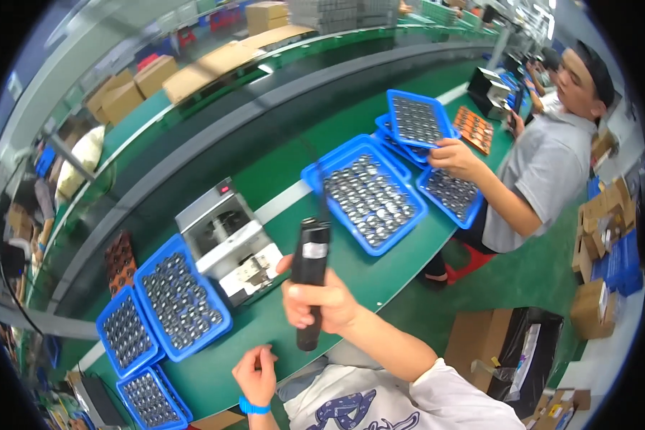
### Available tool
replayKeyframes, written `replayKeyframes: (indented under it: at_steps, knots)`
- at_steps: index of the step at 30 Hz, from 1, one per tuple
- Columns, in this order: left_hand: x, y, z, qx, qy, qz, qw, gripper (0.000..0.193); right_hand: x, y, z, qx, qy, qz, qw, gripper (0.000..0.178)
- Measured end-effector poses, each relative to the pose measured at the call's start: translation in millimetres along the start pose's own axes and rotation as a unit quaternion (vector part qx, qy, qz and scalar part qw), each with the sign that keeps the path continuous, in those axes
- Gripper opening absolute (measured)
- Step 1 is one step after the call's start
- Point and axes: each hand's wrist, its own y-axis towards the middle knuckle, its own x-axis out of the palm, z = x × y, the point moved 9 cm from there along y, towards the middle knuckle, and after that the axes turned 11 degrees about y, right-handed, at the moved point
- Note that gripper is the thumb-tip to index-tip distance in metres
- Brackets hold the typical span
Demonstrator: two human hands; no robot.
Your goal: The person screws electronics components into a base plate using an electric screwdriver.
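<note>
My right hand is wrapped round a black electric screwdriver, held upright above the near edge of the green workbench. A dark cord rises from the tool's top. Lower and to the left, my left hand has its fingers curled together, a blue band on its wrist. Whatever it holds, if anything, is too small to make out. Beyond my hands stands a white and grey bench machine with a small red display. To its left, a blue tray carries rows of small dark metallic parts.
Two smaller blue trays sit at the left, near an orange-brown tray. Another large blue tray lies to the right. A co-worker's hand touches stacked trays. A conveyor runs behind; cartons stand right.
</note>
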Motion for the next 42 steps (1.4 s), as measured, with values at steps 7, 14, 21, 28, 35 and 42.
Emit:
replayKeyframes:
  at_steps: [7, 14, 21, 28, 35, 42]
  knots:
    - [-0.3, 9.7, 10.0, 0.056, 0.009, -0.035, 0.998, 0.010, 5.1, -6.2, -23.6, -0.113, -0.041, -0.022, 0.992, 0.032]
    - [-32.8, -8.5, -38.5, -0.209, -0.355, 0.002, 0.911, 0.028, 9.4, 39.9, -42.2, -0.137, 0.007, -0.059, 0.989, 0.031]
    - [-76.8, 13.0, -70.9, -0.273, -0.440, 0.055, 0.854, 0.058, 1.0, 32.1, -56.8, -0.114, 0.014, -0.084, 0.990, 0.030]
    - [-82.3, 29.9, -89.3, -0.333, -0.437, 0.038, 0.834, 0.050, -12.3, 6.7, -52.1, -0.063, 0.044, -0.117, 0.990, 0.032]
    - [-92.4, 31.8, -99.4, -0.347, -0.421, 0.043, 0.837, 0.042, -15.8, -23.6, -53.9, -0.046, 0.027, -0.119, 0.991, 0.029]
    - [-86.1, 23.5, -104.6, -0.337, -0.457, 0.029, 0.823, 0.054, -27.8, -39.5, -51.0, -0.065, -0.032, -0.052, 0.996, 0.037]
